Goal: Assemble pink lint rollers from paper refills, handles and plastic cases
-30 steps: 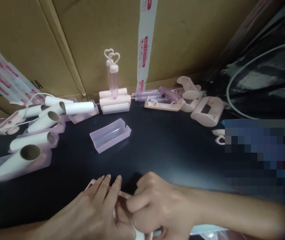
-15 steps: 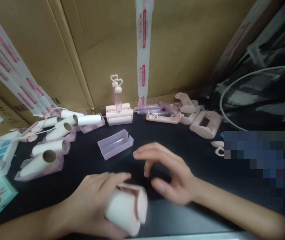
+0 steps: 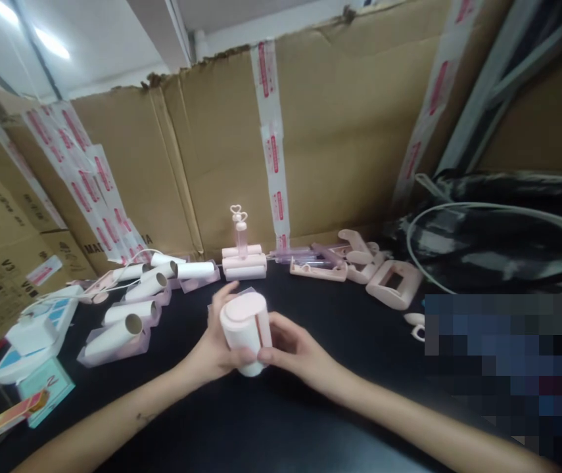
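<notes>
Between my two hands stands a pale pink plastic case with a white roll in it, held upright with its rounded pink end up. My left hand is wrapped round its left side, thumb across the front. My right hand grips the lower right edge, its thumb by the dark slot between pink wall and white roll. Behind the case, a lilac translucent tray is mostly hidden.
On the left lie white tubes in lilac trays, a white power strip and a teal box. Pink rollers and loose pink parts line the back. A cardboard wall rises behind, with a white cable at right.
My right hand, free before, has closed on the pink case. The case has turned from lying tilted to upright and moved away from me. The view has tipped up.
</notes>
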A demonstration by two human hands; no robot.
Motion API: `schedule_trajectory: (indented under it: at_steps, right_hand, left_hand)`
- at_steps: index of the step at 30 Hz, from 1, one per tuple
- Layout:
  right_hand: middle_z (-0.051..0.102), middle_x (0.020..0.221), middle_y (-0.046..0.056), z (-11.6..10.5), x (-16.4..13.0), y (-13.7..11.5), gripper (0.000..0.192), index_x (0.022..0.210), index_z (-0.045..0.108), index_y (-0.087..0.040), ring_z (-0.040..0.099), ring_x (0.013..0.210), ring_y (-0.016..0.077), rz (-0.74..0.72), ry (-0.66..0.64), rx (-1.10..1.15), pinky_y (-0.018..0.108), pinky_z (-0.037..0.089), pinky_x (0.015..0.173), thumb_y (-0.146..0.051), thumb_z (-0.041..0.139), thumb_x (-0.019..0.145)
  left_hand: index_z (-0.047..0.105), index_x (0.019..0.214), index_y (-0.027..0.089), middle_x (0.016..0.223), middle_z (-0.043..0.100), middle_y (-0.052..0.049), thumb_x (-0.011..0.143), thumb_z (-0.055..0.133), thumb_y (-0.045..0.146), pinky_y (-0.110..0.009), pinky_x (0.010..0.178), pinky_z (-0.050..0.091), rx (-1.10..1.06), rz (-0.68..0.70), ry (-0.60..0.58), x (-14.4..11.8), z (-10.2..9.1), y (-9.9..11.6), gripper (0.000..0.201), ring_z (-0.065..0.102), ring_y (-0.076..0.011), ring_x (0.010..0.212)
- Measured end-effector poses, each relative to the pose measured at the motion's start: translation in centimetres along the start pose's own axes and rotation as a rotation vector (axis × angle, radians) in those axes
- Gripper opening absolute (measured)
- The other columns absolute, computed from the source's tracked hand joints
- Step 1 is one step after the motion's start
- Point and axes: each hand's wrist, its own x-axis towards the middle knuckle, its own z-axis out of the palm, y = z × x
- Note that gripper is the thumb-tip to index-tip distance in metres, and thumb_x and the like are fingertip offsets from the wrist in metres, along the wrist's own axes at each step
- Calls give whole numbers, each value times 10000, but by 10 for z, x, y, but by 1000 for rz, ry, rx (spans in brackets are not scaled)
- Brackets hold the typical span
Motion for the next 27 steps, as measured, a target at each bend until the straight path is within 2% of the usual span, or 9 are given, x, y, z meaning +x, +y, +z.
schedule_trajectory:
  at_steps: [2,4,6,8,11,13,16,23,27]
  right_hand:
    - [632,952,44,-11,3,-8,348,1003,600,-186,593,908,203,-36,121,-150,343,470,836,-397,684,738]
    - [631,978,49,-25,5,-17,367,1021,612,-187,588,915,212,-95,265,-299,341,467,832,-402,684,733]
    - [629,1026,55,-37,6,-26,374,1051,607,-194,581,944,222,-174,387,-429,352,456,847,-395,675,744]
    - [632,1033,60,-46,6,-33,343,1048,617,-195,572,960,230,-257,436,-564,375,435,874,-388,655,768]
    - [636,953,64,-49,4,-39,278,1028,655,-192,568,910,219,-339,336,-761,387,425,864,-368,609,818]
    - [625,886,64,-45,2,-39,271,1035,672,-191,559,861,203,-356,205,-846,361,445,811,-355,601,830]
    - [593,814,59,-37,1,-38,292,1053,677,-182,536,802,183,-366,83,-915,327,458,748,-356,607,829]
    - [598,833,64,-32,1,-30,315,1061,672,-150,526,781,161,-422,64,-901,293,451,721,-350,621,822]
    - [614,846,68,-31,-2,-22,353,1090,662,-155,546,811,171,-349,-10,-952,318,441,754,-386,601,831]
  left_hand:
    - [253,1359,221,1338,379,-148,416,811,566,-527,1047,265,150,50,46,5,-11,-14,1149,342,-371,1262]
    - [175,1367,223,1364,317,-160,433,836,489,-553,1060,227,258,17,112,9,-20,-27,1174,284,-371,1302]
    - [149,1346,208,1276,405,-148,568,788,435,-544,1043,270,253,-62,95,9,-23,-33,1032,380,-327,1254]
    - [147,1318,196,1145,512,-107,681,720,377,-505,1031,314,183,-108,-26,6,-20,-32,875,488,-268,1164]
    - [183,1282,207,1167,539,-99,670,742,327,-444,1044,325,93,-108,-236,-4,-10,-22,837,489,-240,1169]
    - [254,1249,214,1241,500,-109,620,780,328,-418,1028,352,59,-129,-290,-9,-5,-17,828,466,-253,1192]
    - [334,1222,206,1254,477,-104,590,797,332,-394,955,419,35,-169,-275,-14,-3,-16,794,502,-260,1132]
    - [419,1169,185,1169,535,-80,609,787,342,-364,889,441,1,-229,-275,-16,-3,-27,688,541,-248,1046]
    - [379,1180,212,1139,536,-71,603,791,314,-334,839,464,-7,-220,-263,-14,-3,-23,716,559,-228,1004]
